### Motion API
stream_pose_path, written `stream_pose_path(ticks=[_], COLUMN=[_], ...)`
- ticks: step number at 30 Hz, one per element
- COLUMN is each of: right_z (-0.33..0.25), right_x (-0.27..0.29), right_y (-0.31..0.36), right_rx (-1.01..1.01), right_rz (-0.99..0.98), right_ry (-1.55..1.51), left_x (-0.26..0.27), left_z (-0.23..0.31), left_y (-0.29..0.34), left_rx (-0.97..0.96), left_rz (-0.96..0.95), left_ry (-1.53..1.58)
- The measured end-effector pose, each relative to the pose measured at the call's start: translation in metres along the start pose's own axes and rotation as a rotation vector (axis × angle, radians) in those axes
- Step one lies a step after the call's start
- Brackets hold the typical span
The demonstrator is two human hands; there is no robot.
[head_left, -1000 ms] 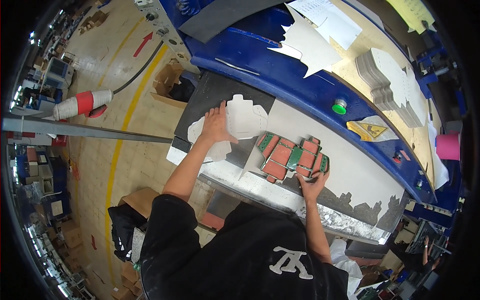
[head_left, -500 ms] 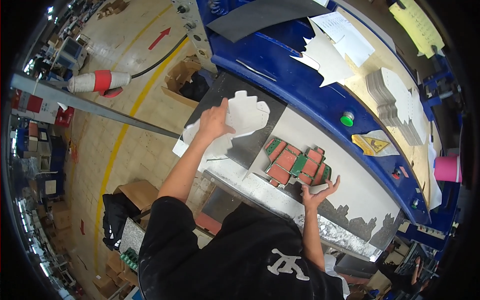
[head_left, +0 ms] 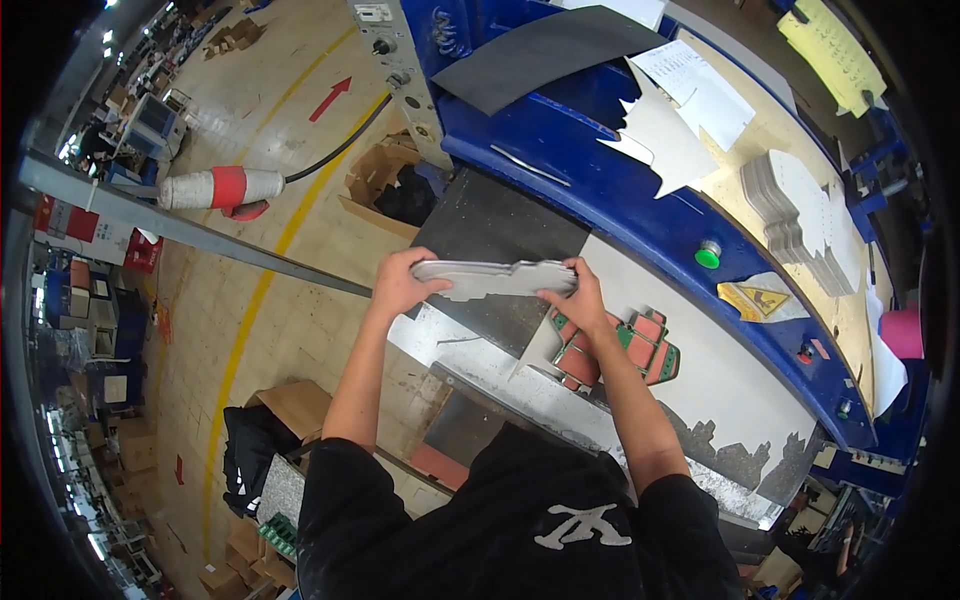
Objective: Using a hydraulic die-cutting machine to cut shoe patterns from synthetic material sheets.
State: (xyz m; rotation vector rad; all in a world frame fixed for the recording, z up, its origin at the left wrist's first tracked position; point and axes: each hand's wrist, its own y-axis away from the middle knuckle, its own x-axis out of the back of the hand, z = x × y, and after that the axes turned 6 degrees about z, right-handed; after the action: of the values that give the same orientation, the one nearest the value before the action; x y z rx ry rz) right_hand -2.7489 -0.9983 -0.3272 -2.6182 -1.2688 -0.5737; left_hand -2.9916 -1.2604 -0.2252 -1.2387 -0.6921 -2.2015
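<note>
Between my two hands is a thin stack of pale cut sheet pieces (head_left: pixel 490 280), tilted so that its layered edges face up. The fingers of my left hand (head_left: pixel 403 284) are closed on one end of it, and my right hand (head_left: pixel 583 296) grips the other end. Below the stack lies the dark board (head_left: pixel 500 220) of the machine bed. A green-edged cutting die with reddish pads (head_left: pixel 646 348) rests on a white sheet (head_left: pixel 740 370), partly hidden by my right forearm. Ragged cut-outs mark the sheet's near edge.
The blue machine beam (head_left: pixel 590 170) runs across the far side, with a green button (head_left: pixel 708 255) and a yellow warning label (head_left: pixel 758 297). Beyond it, a pile of shaped pieces (head_left: pixel 800 220) and papers lie on a wooden shelf. A cardboard box (head_left: pixel 375 180) stands at the left.
My right hand has left the cutting die and moved left to the stack's other end. The pieces, fanned out flat in my left hand before, are now gathered together and tilted on edge.
</note>
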Motion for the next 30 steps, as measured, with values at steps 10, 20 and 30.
stream_pose_path(ticks=[10, 20, 30], right_z=[-0.015, -0.003, -0.015], right_x=[-0.021, -0.034, -0.025], right_y=[-0.030, -0.036, -0.031], right_rx=[0.350, -0.044, -0.013], right_rz=[-0.097, -0.132, -0.166], right_ry=[0.236, 0.520, 0.198], left_x=[-0.061, -0.056, -0.046], left_z=[-0.048, -0.049, -0.026], left_y=[0.017, 0.016, 0.024], left_rx=[-0.222, -0.190, -0.412], left_rz=[0.535, 0.940, 1.081], left_ry=[0.805, 0.618, -0.003])
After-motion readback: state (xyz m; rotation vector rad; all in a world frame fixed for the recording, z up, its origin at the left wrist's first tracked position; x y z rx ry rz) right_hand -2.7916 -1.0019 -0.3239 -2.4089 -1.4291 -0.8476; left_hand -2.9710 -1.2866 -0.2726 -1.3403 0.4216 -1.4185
